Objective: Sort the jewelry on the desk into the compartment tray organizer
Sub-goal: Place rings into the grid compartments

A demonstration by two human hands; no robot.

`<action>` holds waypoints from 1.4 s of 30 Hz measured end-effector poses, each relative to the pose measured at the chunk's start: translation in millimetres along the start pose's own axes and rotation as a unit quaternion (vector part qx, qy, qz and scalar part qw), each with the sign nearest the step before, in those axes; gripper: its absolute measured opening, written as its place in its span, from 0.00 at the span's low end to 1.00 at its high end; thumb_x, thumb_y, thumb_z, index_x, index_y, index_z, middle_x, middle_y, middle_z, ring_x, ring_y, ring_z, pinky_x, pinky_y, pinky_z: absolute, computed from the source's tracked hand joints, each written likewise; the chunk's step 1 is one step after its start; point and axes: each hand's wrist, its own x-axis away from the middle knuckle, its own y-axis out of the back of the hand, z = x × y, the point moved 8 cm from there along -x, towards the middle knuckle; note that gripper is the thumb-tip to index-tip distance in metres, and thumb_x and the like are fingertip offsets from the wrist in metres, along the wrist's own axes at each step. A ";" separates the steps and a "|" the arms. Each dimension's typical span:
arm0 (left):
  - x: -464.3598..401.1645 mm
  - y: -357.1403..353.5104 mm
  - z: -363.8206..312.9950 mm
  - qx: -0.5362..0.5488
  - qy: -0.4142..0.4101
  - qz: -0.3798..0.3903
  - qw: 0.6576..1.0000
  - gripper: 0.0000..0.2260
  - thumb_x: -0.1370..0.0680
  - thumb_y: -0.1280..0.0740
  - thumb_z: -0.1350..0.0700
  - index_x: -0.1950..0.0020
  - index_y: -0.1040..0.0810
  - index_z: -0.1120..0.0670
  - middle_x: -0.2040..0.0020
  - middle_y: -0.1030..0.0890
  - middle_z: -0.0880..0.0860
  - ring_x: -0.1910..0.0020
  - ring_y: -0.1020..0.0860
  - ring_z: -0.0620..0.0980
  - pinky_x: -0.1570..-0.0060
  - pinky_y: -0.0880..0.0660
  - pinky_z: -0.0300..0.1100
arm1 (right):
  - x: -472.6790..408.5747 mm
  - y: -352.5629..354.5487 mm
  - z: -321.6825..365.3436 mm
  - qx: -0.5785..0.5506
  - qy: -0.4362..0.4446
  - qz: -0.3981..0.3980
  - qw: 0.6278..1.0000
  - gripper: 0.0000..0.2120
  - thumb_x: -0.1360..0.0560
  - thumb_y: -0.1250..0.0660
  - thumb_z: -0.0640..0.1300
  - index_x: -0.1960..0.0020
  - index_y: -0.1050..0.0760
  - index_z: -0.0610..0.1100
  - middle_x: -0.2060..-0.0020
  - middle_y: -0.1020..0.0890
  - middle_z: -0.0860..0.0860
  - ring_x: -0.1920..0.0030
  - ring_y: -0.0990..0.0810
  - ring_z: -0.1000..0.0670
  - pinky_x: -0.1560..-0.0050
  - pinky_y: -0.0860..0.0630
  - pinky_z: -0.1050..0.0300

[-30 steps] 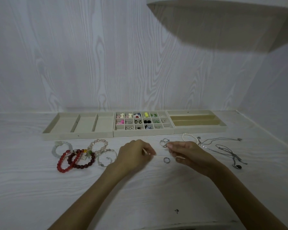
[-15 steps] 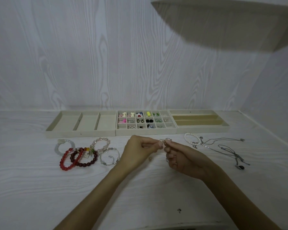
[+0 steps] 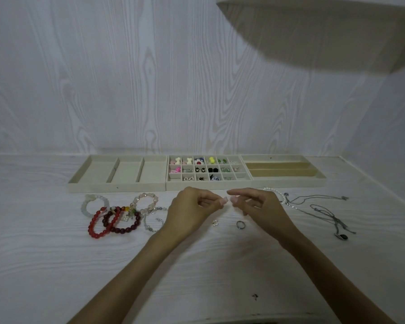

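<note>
Silver and small, a ring (image 3: 225,199) sits pinched at the fingertips of the left hand (image 3: 192,211), with the right hand (image 3: 260,208) meeting it from the other side, its thumb and forefinger closed to a narrow pinch right at the ring; whether they touch it is too small to tell. The grip is held up off the counter (image 3: 56,265), probably so the piece can be turned and checked before it goes to a slot. Just below the grip lie a second ring (image 3: 240,224) and a tiny silver charm (image 3: 215,222), loose on the counter. Left of the grip a heap of bead bracelets (image 3: 117,216) waits; right of it, a pearl strand (image 3: 275,191) and thin chain necklaces (image 3: 325,211). Beyond the grip stands the tray (image 3: 208,185): its middle grid holds small earrings and studs, one kind per cell. The three wide bays (image 3: 126,171) to the left look empty, as do the long slots (image 3: 283,169) to the right, likely meant for bracelets and chains.
</note>
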 end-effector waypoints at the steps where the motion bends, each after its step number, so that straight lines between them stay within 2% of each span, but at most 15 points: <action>1: 0.1 1.4 -0.3 -0.017 0.000 -0.001 1.000 0.08 0.27 0.29 0.44 0.56 0.15 0.46 0.62 0.16 0.42 0.59 0.19 0.38 0.51 0.21 0.46 | -0.8 -1.3 6.9 0.034 0.037 0.003 0.999 0.08 0.28 0.29 0.45 0.52 0.19 0.57 0.63 0.16 0.55 0.66 0.21 0.58 0.63 0.25 0.68; 6: -1.1 4.2 -4.9 -0.095 -0.009 0.010 0.995 0.07 0.25 0.32 0.44 0.55 0.16 0.44 0.60 0.16 0.41 0.58 0.21 0.36 0.52 0.22 0.46 | -2.7 -5.0 24.4 0.154 0.110 0.007 0.982 0.05 0.31 0.28 0.53 0.55 0.17 0.58 0.65 0.19 0.58 0.65 0.23 0.56 0.64 0.30 0.67; 10: -0.9 5.4 -3.6 -0.119 -0.015 0.019 0.993 0.06 0.24 0.34 0.46 0.53 0.17 0.43 0.58 0.16 0.41 0.56 0.21 0.38 0.51 0.23 0.46 | -4.6 -6.6 32.8 0.229 0.121 0.002 0.966 0.05 0.31 0.27 0.52 0.56 0.17 0.55 0.66 0.21 0.60 0.65 0.23 0.57 0.62 0.25 0.57; 13: -2.9 7.3 -3.8 -0.107 -0.022 0.016 0.994 0.06 0.23 0.34 0.47 0.54 0.17 0.43 0.58 0.17 0.40 0.56 0.21 0.37 0.51 0.23 0.46 | -6.0 -7.1 41.5 0.277 0.138 -0.007 0.951 0.05 0.31 0.28 0.54 0.57 0.17 0.56 0.68 0.24 0.63 0.64 0.24 0.59 0.64 0.27 0.60; 17: -11.6 7.6 -8.3 -0.059 -0.039 0.037 0.997 0.07 0.22 0.35 0.51 0.49 0.17 0.45 0.54 0.16 0.42 0.53 0.21 0.39 0.45 0.24 0.48 | -15.2 4.8 44.3 0.259 0.130 -0.009 0.957 0.03 0.31 0.27 0.50 0.57 0.16 0.53 0.66 0.19 0.58 0.64 0.23 0.56 0.61 0.24 0.54; 19: -19.9 9.4 -9.8 -0.054 -0.043 0.049 0.996 0.08 0.22 0.34 0.53 0.46 0.18 0.47 0.50 0.17 0.42 0.51 0.21 0.41 0.44 0.25 0.48 | -23.6 18.4 40.8 0.259 0.113 -0.015 0.959 0.02 0.31 0.27 0.49 0.58 0.17 0.53 0.65 0.18 0.57 0.64 0.23 0.56 0.62 0.25 0.57; 21: -31.4 12.0 -9.7 -0.045 -0.045 0.061 0.996 0.09 0.22 0.34 0.55 0.44 0.18 0.48 0.47 0.18 0.43 0.50 0.21 0.40 0.43 0.25 0.46 | -36.0 33.7 34.4 0.260 0.090 -0.008 0.961 0.02 0.30 0.27 0.47 0.57 0.17 0.53 0.65 0.18 0.56 0.67 0.24 0.58 0.67 0.29 0.65; 23: -43.5 14.8 -9.1 -0.042 -0.046 0.068 0.996 0.10 0.23 0.33 0.57 0.44 0.19 0.48 0.45 0.18 0.44 0.50 0.22 0.39 0.44 0.25 0.42 | -50.7 47.9 28.4 0.243 0.068 0.014 0.968 0.03 0.29 0.28 0.44 0.56 0.17 0.51 0.65 0.17 0.58 0.66 0.23 0.61 0.66 0.31 0.71; 26: -59.4 21.5 -3.2 -0.104 -0.044 0.056 0.992 0.08 0.23 0.33 0.52 0.45 0.19 0.45 0.47 0.19 0.42 0.53 0.22 0.39 0.53 0.25 0.37 | -71.9 61.8 18.9 0.232 0.039 0.049 0.971 0.04 0.28 0.28 0.44 0.55 0.17 0.51 0.64 0.18 0.60 0.66 0.24 0.69 0.65 0.32 0.77; 28: -68.6 23.9 2.1 -0.196 -0.037 0.053 0.979 0.08 0.23 0.35 0.50 0.45 0.20 0.42 0.46 0.19 0.41 0.52 0.23 0.39 0.60 0.29 0.35 | -86.2 67.1 10.2 0.253 0.025 0.063 0.965 0.05 0.29 0.28 0.45 0.53 0.16 0.48 0.62 0.16 0.55 0.67 0.24 0.67 0.65 0.32 0.78; 30: -77.9 21.9 8.6 -0.256 -0.037 0.067 0.964 0.10 0.22 0.36 0.52 0.42 0.21 0.42 0.43 0.20 0.42 0.47 0.23 0.43 0.60 0.32 0.38 | -101.2 69.0 3.0 0.261 0.022 0.072 0.962 0.06 0.29 0.28 0.45 0.53 0.16 0.46 0.62 0.16 0.53 0.68 0.24 0.65 0.66 0.32 0.77; 33: -85.9 22.3 17.9 -0.315 -0.034 0.072 0.946 0.12 0.23 0.36 0.52 0.40 0.22 0.41 0.42 0.20 0.44 0.44 0.24 0.48 0.58 0.34 0.39 | -118.0 65.0 -5.0 0.244 0.020 0.089 0.966 0.04 0.29 0.28 0.44 0.54 0.16 0.47 0.71 0.18 0.61 0.70 0.24 0.66 0.67 0.32 0.76; 36: -89.6 24.9 27.6 -0.341 -0.026 0.075 0.937 0.14 0.23 0.38 0.54 0.40 0.22 0.41 0.41 0.21 0.44 0.42 0.24 0.49 0.53 0.31 0.41 | -128.4 53.6 -13.6 0.274 0.025 0.136 0.952 0.03 0.28 0.28 0.42 0.56 0.16 0.47 0.78 0.24 0.65 0.75 0.27 0.67 0.71 0.34 0.76; 42: -93.4 24.8 30.7 -0.340 -0.028 0.066 0.938 0.15 0.23 0.38 0.55 0.40 0.22 0.41 0.42 0.20 0.44 0.41 0.24 0.47 0.53 0.31 0.39 | -140.2 37.9 -19.6 0.323 0.048 0.204 0.923 0.06 0.28 0.29 0.40 0.52 0.16 0.42 0.75 0.22 0.69 0.73 0.26 0.67 0.69 0.33 0.75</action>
